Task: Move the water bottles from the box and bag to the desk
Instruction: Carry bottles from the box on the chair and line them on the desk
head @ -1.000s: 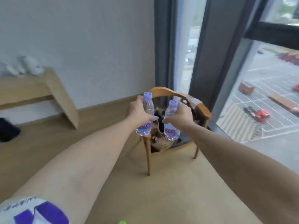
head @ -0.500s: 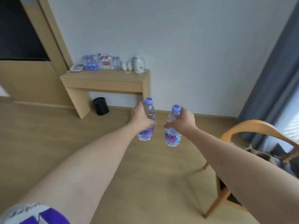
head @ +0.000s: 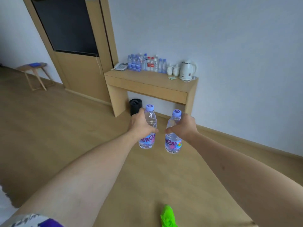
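Both bare arms reach forward from the near edge, almost straight, with a patterned sleeve [head: 31, 221] at the near left corner. The left hand [head: 141, 124] grips a clear bottle [head: 148, 128] around its middle, fingers curled round it and thumb across the front; the bottle is upright, with a lilac cap on top. The right hand [head: 183, 126] grips a second bottle [head: 173, 140] the same way, just right of the first, the two bottles near each other but apart. Both hang in the air above the wooden floor [head: 65, 128]. A green shoe tip [head: 168, 216] shows at the near edge.

Farther off, a wooden desk [head: 147, 86] stands against the pale wall. On it sit a telephone [head: 121, 66] at the left, a row of bottles [head: 144, 63], two white cups [head: 173, 70] and a white kettle [head: 187, 69] at the right. A black bin [head: 135, 106] stands under the desk's left end. Left of the desk is a tall wooden panel with a dark screen [head: 67, 25], and at far left a small stool [head: 35, 74].
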Demonstrator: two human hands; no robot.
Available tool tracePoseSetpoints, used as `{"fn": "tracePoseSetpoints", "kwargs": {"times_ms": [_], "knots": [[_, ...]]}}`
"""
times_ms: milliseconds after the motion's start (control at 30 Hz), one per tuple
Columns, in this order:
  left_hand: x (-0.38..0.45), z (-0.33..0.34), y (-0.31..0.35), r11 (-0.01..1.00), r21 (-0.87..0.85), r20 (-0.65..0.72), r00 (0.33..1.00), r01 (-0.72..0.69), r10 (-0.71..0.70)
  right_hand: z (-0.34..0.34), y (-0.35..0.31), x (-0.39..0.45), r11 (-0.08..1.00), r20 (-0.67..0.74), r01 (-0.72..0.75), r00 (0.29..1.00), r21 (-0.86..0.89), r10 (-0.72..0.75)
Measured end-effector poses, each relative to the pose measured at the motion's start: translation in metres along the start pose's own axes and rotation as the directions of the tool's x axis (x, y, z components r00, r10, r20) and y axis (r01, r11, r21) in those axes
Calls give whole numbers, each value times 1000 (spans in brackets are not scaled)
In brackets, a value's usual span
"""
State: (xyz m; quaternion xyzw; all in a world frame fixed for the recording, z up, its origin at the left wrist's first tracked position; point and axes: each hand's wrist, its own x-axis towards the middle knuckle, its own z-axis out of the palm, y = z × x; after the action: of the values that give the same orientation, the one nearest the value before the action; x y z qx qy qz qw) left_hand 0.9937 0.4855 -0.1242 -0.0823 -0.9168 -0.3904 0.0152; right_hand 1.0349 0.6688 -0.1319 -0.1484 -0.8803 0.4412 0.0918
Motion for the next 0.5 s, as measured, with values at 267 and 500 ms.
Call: {"fn": "tracePoseSetpoints", "kwargs": {"times_ms": [267,500], "knots": [[184,-7,8,999,-26,-54,997,46,-48,24,-35,197,998,85,69,994,5,-70],[317,-6,-9,989,-101,-86,989,109,-118,58,-61,332,998,111,69,991,4,-69]]}}
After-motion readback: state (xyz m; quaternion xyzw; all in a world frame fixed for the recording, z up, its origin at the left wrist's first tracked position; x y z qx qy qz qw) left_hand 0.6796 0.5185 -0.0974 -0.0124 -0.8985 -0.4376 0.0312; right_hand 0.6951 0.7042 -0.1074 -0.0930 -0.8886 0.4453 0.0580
